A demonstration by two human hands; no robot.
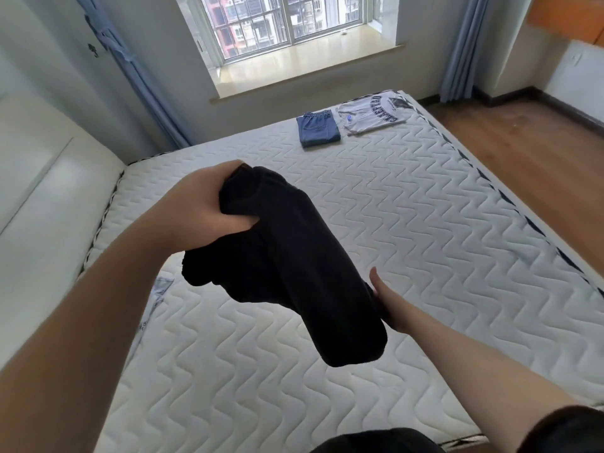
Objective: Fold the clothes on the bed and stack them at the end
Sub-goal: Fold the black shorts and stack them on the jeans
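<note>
**Head view: black garment held up over the mattress**

Head view, looking down, puts our two bare arms reaching out over the mattress (376, 223), a white quilted one with a wavy stitch pattern and a dark-patterned edge band. At the bottom edge, a dark sleeve covers our right upper arm.

Between our hands hangs a black garment (294, 263), bunched and partly folded, lifted clear of the mattress. Our left hand (209, 210) grips its upper end, fingers and thumb curled tight into the fabric. Our right hand (385, 302) meets the lower part from the side; the thumb sticks up straight beside the cloth, while the fingers are hidden behind it, so we cannot tell whether they grasp it or merely press against it.

Farther off, near the far end of the mattress, two folded pieces lie flat side by side: blue shorts (317, 128) on the left and a white shirt (372, 112) with dark lettering just to the right. They sit close together, well apart from the black garment.

Beyond the mattress we see a window (287, 24) with a pale sill, blue curtains on either side, and wooden floor (529, 152) at right.
</note>
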